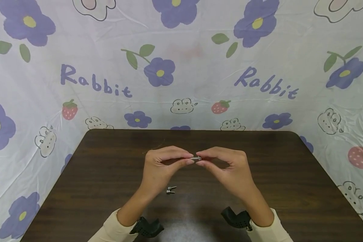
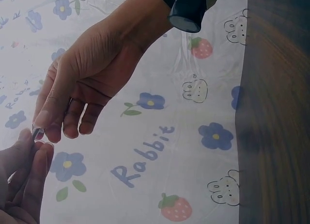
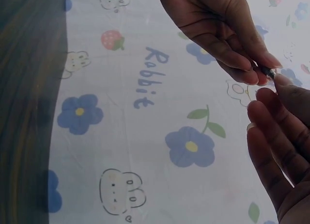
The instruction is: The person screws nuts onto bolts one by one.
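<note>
A small silver bolt [image 1: 195, 158] lies level between both hands above the table. My left hand [image 1: 158, 169] pinches its shank end between thumb and fingertips. My right hand [image 1: 234, 169] has thumb and forefinger at the wider end, on the right. In the right wrist view the bolt [image 3: 268, 72] shows as a short, dark metal piece between the fingertips; the right hand's other fingers are spread apart there. Fingers cover much of the bolt, so whether a nut or washer sits on it cannot be told. Two similar small bolts [image 1: 170, 192] lie on the table near the left forearm.
The dark wood-grain table [image 1: 109, 174] reaches back to a white cloth [image 1: 199, 77] printed with flowers, rabbits and strawberries. Black wrist-worn devices [image 1: 148, 227] sit at both cream sleeves [image 1: 273, 230], low over the table's near part.
</note>
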`<control>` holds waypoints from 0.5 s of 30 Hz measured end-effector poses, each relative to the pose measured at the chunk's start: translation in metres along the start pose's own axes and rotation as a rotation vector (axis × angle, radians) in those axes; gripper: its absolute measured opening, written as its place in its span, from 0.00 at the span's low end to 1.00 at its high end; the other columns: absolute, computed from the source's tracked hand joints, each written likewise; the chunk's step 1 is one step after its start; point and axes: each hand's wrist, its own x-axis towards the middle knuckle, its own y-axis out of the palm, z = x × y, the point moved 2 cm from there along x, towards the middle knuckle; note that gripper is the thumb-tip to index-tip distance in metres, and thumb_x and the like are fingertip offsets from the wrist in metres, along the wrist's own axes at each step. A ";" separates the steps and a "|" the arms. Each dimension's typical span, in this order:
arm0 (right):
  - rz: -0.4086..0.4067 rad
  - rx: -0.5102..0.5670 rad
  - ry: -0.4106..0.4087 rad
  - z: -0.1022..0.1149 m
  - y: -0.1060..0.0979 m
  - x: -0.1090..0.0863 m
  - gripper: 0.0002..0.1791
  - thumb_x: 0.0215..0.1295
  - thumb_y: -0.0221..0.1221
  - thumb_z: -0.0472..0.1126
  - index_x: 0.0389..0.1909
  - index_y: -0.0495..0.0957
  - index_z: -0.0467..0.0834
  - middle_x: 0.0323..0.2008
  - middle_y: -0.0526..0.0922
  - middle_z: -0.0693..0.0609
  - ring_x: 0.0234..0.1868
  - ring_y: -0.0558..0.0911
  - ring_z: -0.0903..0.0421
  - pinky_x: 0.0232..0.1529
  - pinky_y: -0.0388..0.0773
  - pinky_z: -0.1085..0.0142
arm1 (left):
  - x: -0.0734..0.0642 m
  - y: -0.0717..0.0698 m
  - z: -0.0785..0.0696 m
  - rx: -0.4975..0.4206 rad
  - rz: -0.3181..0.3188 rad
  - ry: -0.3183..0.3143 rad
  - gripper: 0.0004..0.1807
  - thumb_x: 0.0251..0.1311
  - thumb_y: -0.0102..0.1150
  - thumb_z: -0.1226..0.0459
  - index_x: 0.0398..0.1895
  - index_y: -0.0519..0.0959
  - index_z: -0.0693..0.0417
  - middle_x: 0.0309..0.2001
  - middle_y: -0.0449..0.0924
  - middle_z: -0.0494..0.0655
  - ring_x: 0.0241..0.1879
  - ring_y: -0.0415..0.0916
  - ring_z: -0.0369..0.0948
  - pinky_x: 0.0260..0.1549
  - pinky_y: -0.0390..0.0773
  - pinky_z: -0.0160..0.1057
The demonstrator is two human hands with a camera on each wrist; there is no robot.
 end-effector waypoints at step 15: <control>0.026 -0.023 0.089 -0.005 0.002 -0.003 0.04 0.63 0.69 0.33 0.34 0.87 0.45 0.30 0.88 0.56 0.31 0.86 0.61 0.34 0.84 0.69 | -0.001 0.002 0.000 -0.009 0.028 0.009 0.08 0.53 0.72 0.78 0.36 0.89 0.62 0.35 0.88 0.51 0.35 0.86 0.45 0.33 0.87 0.44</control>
